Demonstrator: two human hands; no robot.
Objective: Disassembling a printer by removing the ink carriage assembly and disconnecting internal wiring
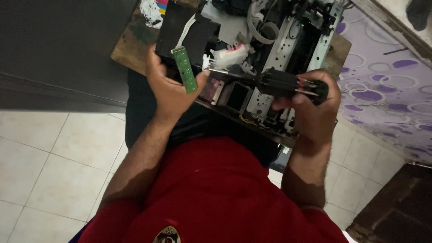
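The left hand (168, 87) is pinching a narrow green board (186, 69) between thumb and fingers, its white ribbon running up past the fingertips. The right hand (315, 105) is wrapping shut around a black screwdriver (283, 84), tip pointing toward the left fingers. Just beyond both sits the opened printer (279, 40), overhanging the wooden tabletop (130, 45) edge; tiled floor (49, 162) is lying open below.

green circuit board (186, 69) | black screwdriver (288, 84) | red shirt (216, 193) | white floor tiles (45, 166)
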